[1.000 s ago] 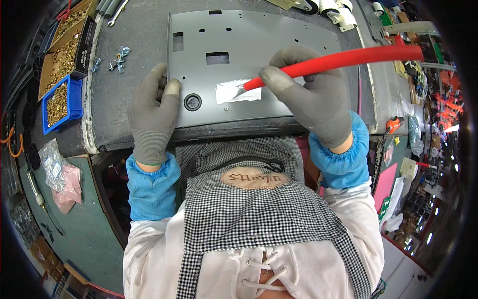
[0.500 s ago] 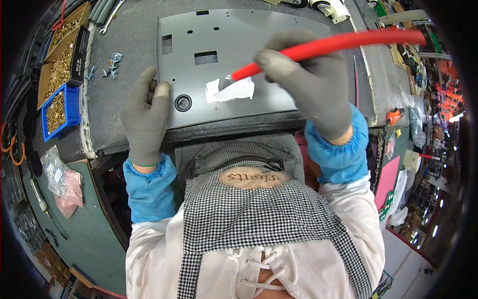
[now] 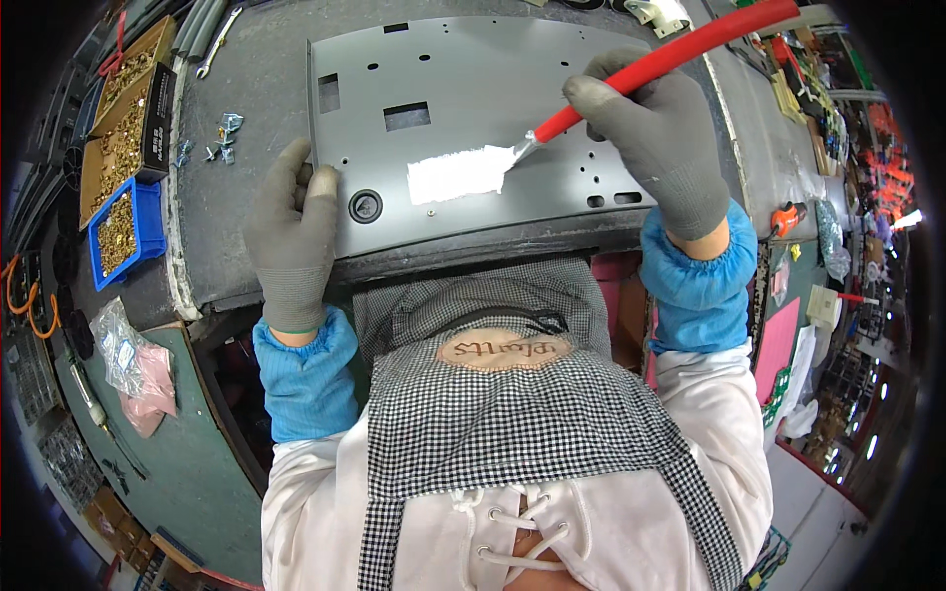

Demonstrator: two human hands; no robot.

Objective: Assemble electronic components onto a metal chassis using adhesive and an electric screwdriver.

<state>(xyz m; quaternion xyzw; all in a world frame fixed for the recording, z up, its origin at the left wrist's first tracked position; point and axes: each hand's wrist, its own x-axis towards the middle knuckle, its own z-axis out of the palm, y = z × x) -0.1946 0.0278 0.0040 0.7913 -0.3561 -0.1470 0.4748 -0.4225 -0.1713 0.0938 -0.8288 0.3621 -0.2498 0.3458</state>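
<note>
A grey metal panel (image 3: 493,84) with round and square cut-outs lies on the workbench before me. On its near part is a rectangular white patch (image 3: 455,177) of wet-looking paint or paste. My right hand (image 3: 658,128), in a grey glove, is closed round the red handle of a brush (image 3: 645,71). The brush's tip touches the right end of the patch. My left hand (image 3: 293,222), also gloved, grips the panel's left edge, thumb on top; its other fingers are partly hidden. A black ring-shaped fitting (image 3: 366,206) sits in the panel near that thumb.
Left of the panel are small loose screws (image 3: 227,138) and a wrench (image 3: 219,44). Farther left stand a blue bin (image 3: 158,231) and a cardboard box (image 3: 99,167) of brass-coloured parts. White castors (image 3: 662,15) lie at the far right; plastic bags (image 3: 133,369) lie at lower left.
My right hand has moved right with the brush, whose tip went from the patch's left part to its right end. The white patch looks fuller. My left hand keeps its place on the panel.
</note>
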